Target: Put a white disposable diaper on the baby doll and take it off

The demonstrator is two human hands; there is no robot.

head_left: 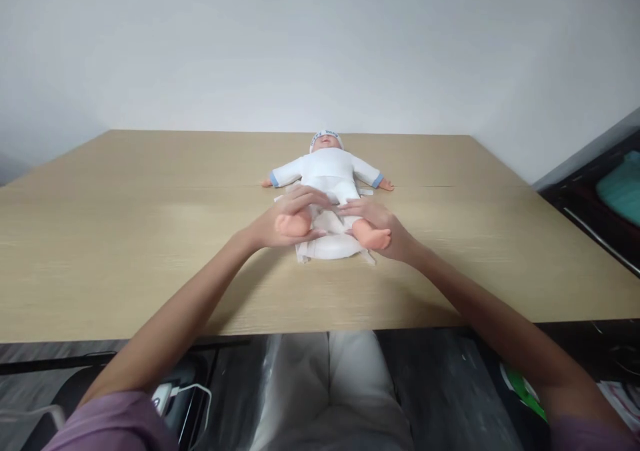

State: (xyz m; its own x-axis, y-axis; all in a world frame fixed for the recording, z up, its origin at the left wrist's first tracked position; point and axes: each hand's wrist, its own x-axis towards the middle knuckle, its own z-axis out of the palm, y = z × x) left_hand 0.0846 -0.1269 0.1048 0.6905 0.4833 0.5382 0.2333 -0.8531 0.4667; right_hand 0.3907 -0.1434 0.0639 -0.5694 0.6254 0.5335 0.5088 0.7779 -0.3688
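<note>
- So my left hand [285, 206] is curled around the doll's foot on the left, fingers over the top and thumb below; can't tell if it's actually gripping.
- Right hand [384, 215] is pretty much mirroring that at the foot on the right, and again I can't tell how tight.
- The doll [327, 164] is on its back in the middle of the table, feet near me, head at the far end, arms out left and right with blue cuffs.
- White diaper [333, 248] is under its bottom, near edge poking out towards me below my hands.
- It's got a white hat [326, 133] with blue lettering.
- Pale wood table [125, 238], plain wall [320, 51] behind.
- Far right, some teal cloth [623, 184] beyond the table edge.
</note>
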